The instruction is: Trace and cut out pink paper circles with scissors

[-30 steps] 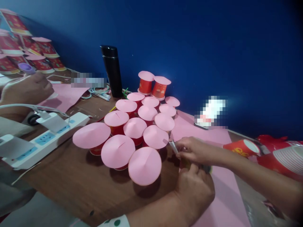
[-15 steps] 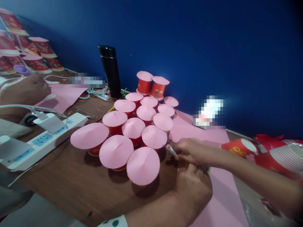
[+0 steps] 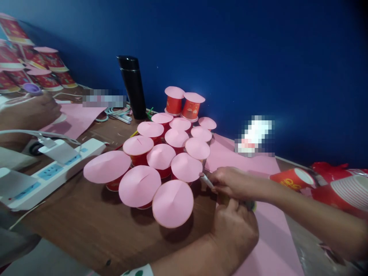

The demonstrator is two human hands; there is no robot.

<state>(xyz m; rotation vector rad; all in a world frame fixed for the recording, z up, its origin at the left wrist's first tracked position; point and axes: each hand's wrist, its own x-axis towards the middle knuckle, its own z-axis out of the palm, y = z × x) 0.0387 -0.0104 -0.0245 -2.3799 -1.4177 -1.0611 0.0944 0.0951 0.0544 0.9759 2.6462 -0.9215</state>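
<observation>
My right hand [image 3: 232, 183] comes in from the right with its fingers closed round a slim white pen-like stick [image 3: 206, 180]. The stick's dark end points up and left, beside the rim of a pink paper cone [image 3: 186, 167] on a red cup. Just below, my left hand [image 3: 237, 224] is curled shut, its back towards me. A yellowish bit of something [image 3: 253, 206] shows at its far side, mostly hidden by the fingers. Both hands are close together above a large pink sheet [image 3: 273, 237].
Several red cups with pink cone tops, one the nearest cone [image 3: 173, 204], fill the middle. Behind stand a black flask [image 3: 132, 88] and a lit phone [image 3: 255, 134]. Stacked paper cups [image 3: 345, 193] lie right. A power strip [image 3: 54, 172] and another person's hand [image 3: 31, 111] are left.
The white stick has tilted slightly up and left in my right hand. My left hand stays nearly in place. The other person's hand at the left has shifted slightly.
</observation>
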